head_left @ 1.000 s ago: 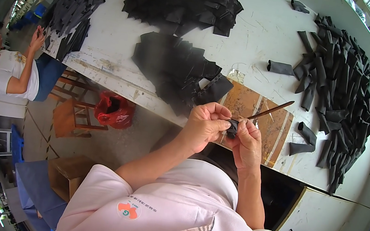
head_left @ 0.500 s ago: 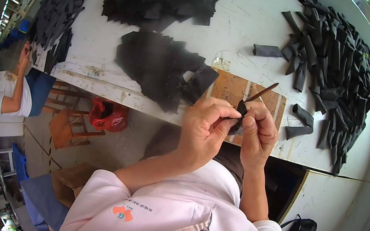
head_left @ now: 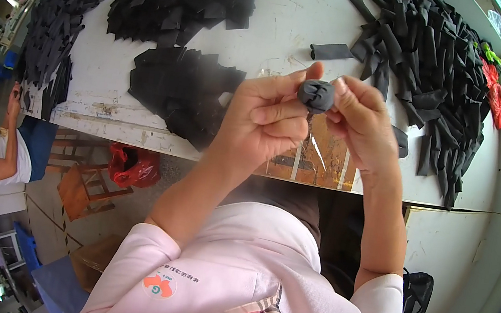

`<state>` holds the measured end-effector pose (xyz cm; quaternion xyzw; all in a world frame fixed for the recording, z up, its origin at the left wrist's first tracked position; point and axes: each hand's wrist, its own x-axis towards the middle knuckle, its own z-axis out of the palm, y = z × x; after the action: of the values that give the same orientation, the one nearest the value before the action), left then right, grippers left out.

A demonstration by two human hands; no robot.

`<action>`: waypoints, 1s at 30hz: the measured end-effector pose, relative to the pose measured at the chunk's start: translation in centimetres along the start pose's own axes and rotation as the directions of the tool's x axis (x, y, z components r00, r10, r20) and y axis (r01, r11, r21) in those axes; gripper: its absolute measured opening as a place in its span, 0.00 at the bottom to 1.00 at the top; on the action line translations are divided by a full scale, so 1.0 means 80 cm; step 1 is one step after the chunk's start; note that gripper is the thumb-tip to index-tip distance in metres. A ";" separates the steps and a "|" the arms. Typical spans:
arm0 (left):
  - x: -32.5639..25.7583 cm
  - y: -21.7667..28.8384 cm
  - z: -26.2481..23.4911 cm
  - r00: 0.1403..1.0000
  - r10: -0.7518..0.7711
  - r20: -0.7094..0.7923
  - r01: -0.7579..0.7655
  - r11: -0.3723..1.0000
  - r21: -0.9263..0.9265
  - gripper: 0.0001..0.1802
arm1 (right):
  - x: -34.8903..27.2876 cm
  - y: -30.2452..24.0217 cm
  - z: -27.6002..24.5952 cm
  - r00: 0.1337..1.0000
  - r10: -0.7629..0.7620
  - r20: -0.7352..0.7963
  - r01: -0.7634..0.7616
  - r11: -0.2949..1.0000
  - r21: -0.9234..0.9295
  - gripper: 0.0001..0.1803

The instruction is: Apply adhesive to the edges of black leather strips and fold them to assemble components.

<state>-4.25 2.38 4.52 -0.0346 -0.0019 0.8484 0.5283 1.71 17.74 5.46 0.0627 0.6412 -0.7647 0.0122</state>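
A dark grey fabric piece (head_left: pixel 316 96), gathered into folds at the end facing me, is held up over the table edge. The thumb and fingers of my left hand (head_left: pixel 268 115) grip its left side. From the other side, my right hand (head_left: pixel 363 120) pinches it between thumb and fingertips. Below the hands lies a brown board (head_left: pixel 326 162) with pale stripes, and a thin whitish sliver (head_left: pixel 319 153) shows over it. The brown stick is not plainly visible; the hands may hide it.
Flat black fabric pieces (head_left: pixel 182 92) overlap left of the hands. Larger dark heaps (head_left: pixel 183 0) (head_left: pixel 59 14) lie farther back. Tubular dark pieces (head_left: pixel 418 58) pile up at right, near a red bag (head_left: pixel 496 104). A wooden stool (head_left: pixel 82 194) and a seated person (head_left: pixel 2 147) are at left.
Both hands have risen and moved away from me with the fabric piece, whose gathered end now shows. The brown stick that projected up and right beside them no longer shows there. My view has shifted.
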 end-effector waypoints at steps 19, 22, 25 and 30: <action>-0.002 -0.016 -0.009 0.976 0.191 -0.104 -0.183 0.980 0.081 0.06 | 0.028 0.018 -0.013 0.992 0.008 0.125 -0.017 0.998 0.064 0.16; -0.016 -0.044 0.014 0.886 0.436 0.156 -0.378 0.487 0.787 0.18 | 0.027 0.001 -0.008 0.960 -0.136 0.245 0.134 0.991 0.026 0.17; -0.012 -0.035 -0.039 0.871 0.491 0.016 -0.356 0.609 0.709 0.16 | 0.022 0.056 -0.015 0.975 -0.004 0.223 -0.048 0.973 0.227 0.17; -0.006 -0.006 -0.042 0.980 0.195 -0.043 -0.184 0.966 0.183 0.13 | 0.026 0.046 -0.014 0.986 -0.060 0.159 0.061 0.998 0.002 0.17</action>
<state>-3.43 2.07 1.20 -0.0129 0.0930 0.8903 0.4456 0.13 18.32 1.43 -0.0178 0.6409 -0.7663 0.0400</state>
